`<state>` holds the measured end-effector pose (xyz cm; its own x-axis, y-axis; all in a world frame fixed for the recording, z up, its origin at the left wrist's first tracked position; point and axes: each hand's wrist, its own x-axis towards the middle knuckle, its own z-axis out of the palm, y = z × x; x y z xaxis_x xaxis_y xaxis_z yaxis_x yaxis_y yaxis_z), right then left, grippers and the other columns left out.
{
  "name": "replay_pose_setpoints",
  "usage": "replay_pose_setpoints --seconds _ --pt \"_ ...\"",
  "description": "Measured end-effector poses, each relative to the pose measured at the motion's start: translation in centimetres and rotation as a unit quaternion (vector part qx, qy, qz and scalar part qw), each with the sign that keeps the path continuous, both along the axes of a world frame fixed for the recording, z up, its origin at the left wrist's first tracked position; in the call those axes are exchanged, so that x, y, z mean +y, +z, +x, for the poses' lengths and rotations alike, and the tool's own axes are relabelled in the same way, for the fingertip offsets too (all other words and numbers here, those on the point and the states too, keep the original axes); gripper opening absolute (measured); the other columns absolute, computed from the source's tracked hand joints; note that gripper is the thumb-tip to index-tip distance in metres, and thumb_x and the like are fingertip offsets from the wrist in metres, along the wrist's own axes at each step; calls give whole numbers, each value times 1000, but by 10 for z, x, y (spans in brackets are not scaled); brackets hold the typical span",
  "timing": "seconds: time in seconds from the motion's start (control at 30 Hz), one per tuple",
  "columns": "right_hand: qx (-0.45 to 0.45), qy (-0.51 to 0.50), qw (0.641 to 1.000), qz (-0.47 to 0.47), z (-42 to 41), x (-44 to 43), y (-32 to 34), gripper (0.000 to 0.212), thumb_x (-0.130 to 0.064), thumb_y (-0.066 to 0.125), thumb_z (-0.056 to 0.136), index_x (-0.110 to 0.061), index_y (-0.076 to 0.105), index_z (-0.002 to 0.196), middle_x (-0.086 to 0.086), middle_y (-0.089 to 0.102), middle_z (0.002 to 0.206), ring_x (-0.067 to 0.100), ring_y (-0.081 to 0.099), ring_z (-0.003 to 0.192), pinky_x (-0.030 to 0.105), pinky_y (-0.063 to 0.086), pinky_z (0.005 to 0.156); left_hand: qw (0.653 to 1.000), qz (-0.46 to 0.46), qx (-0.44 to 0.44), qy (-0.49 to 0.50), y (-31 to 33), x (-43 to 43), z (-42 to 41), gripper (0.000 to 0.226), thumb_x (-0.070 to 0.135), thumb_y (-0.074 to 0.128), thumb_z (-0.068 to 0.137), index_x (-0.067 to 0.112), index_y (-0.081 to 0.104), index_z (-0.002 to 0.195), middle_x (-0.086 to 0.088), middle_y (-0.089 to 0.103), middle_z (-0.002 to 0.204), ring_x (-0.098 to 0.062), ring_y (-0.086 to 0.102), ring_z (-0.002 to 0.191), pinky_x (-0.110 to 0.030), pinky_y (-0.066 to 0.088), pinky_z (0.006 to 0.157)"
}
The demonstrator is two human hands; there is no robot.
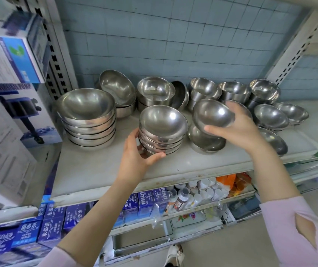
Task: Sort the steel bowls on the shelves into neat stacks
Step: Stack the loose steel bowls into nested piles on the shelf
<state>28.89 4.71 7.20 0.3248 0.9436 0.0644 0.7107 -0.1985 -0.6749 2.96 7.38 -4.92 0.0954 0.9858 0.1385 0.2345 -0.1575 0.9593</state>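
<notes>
Many steel bowls stand on a white shelf (100, 170). My left hand (137, 153) grips the base of a middle stack of several bowls (162, 132), tilted toward me. My right hand (237, 126) holds one single bowl (212, 114) in the air, just right of that stack and above a footed bowl (206, 140) on the shelf. A taller stack of wide bowls (87, 116) stands at the left. Small stacks and loose bowls line the back (154, 89) and the right side (270, 116).
White and blue cartons (13, 60) fill the neighbouring shelf at the left. A slotted upright (56, 60) stands behind the wide stack. The lower shelf holds blue boxes (73, 214) and bottles (183, 195). A blue tiled wall (173, 35) backs the shelf.
</notes>
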Motion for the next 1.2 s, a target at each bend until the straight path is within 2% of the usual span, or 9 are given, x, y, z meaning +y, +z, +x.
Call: replay_pose_setpoints --seconds 0.13,0.2,0.27,0.47,0.6,0.8,0.97,1.1,1.2 --pt "-19 71 997 31 -31 2 32 105 -51 85 66 -38 27 152 -13 36 154 13 45 130 18 44 84 1000 0 -7 3 -1 1 1 104 36 88 61 23 29 145 3 39 143 -14 56 109 -22 47 89" --pt "-28 119 992 35 -51 7 36 110 -61 82 58 -38 28 151 -13 36 155 11 41 136 24 44 95 1000 5 -8 6 -1 0 1 103 34 89 61 21 30 145 1 39 142 -14 57 107 -24 49 92" --pt "-29 155 987 27 -68 12 34 112 -62 83 57 -37 29 151 -14 36 155 9 37 139 29 34 105 1000 11 -9 6 -1 0 1 102 33 89 61 19 31 145 0 40 142 -15 57 109 -25 49 94" --pt "-38 185 982 -9 -82 18 22 108 -54 86 64 -37 27 152 -11 33 158 11 33 143 27 30 105 1000 11 -21 0 0 0 1 101 33 89 62 18 32 144 -1 40 142 -15 56 114 -31 49 100" --pt "-32 190 981 -10 -85 18 19 106 -52 86 66 -33 28 153 -12 34 157 8 34 141 23 30 102 1000 10 -29 -3 1 -2 0 100 29 89 62 17 32 144 -2 39 142 -11 55 111 -24 46 99" --pt "-29 199 979 -12 -86 20 16 108 -52 87 64 -36 26 153 -11 34 157 8 34 141 23 29 101 1000 7 -28 -2 4 -2 0 99 28 89 63 17 33 143 -2 39 142 -14 55 112 -28 47 100" --pt "18 169 985 -18 -51 14 10 127 -82 77 43 -48 20 151 -10 24 163 10 27 147 40 30 118 1000 2 -21 -1 4 -3 1 101 30 89 62 19 32 145 0 38 143 -13 55 109 -28 48 99" --pt "31 79 994 -63 1 -3 -20 120 -69 78 53 -41 20 155 -9 21 164 15 24 149 40 28 117 1000 -1 -10 4 3 -3 0 102 32 88 63 20 30 146 2 37 145 -13 55 106 -24 47 95" --pt "37 74 992 -97 18 -6 -43 123 -65 80 53 -39 18 156 -10 22 163 14 27 148 37 28 116 1000 1 3 9 2 -2 0 102 35 88 63 20 30 145 3 38 145 -12 55 106 -23 47 93"
